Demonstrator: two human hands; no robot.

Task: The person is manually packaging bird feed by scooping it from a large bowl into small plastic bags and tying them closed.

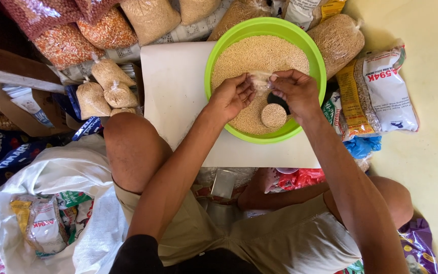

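A lime green basin [316, 61] full of small pale grain stands on a white board [173, 96] in front of me. Both hands hover over the grain and pinch a small clear plastic bag [260, 80] between them. My left hand [231, 96] grips the bag's left edge, my right hand [295, 91] its right edge. A small round cup [274, 115] heaped with grain sits in the basin just below my right hand.
Tied small bags of grain [105, 89] lie to the left, larger sacks of beans and corn [84, 28] at the back. Printed seed packets [378, 91] sit to the right, a white sack [51, 203] with packets at lower left. My bare knees flank the board.
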